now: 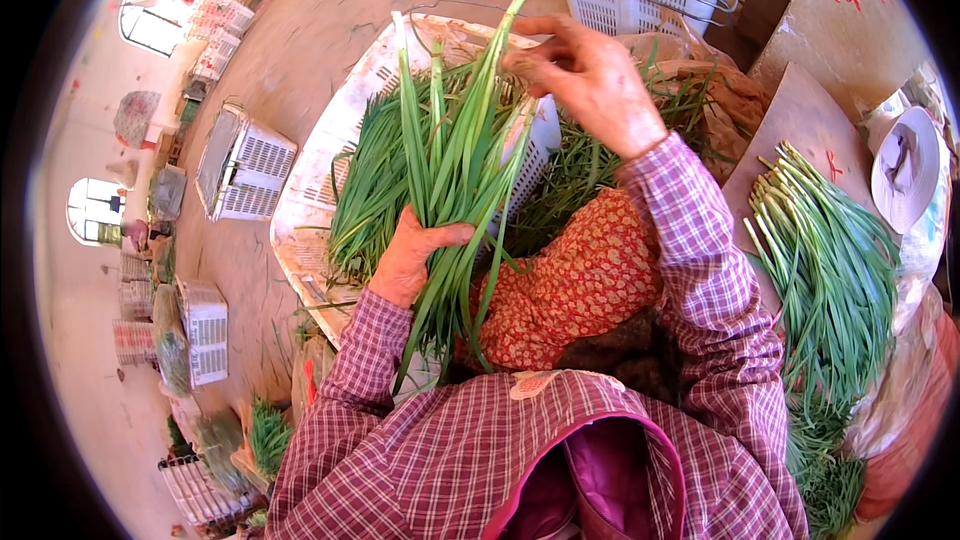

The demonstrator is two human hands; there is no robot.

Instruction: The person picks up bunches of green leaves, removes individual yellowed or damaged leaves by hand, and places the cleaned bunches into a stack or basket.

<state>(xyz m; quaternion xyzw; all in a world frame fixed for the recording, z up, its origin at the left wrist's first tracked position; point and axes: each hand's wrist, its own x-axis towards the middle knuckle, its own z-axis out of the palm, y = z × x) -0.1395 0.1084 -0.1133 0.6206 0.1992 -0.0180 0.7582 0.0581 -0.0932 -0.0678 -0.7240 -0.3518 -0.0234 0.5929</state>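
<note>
"Where is the green bunch (470, 155)?"
"Near twelve o'clock, clamped in the fingers of the left hand (408, 260); a white crate (301, 190) sits behind, toward eleven."
"And the right hand (592, 80)?"
"At one, beside the bunch's upper end; whether its fingers pinch anything, one cannot tell."

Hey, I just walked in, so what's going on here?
A person holds a bunch of greens upright in the left hand. The right hand is at the bunch's upper end, thumb and fingers close together; whether it grips a stalk is hard to tell. More greens lie in the white crate in front. To the right, a pile of greens lies partly on a board.
</note>
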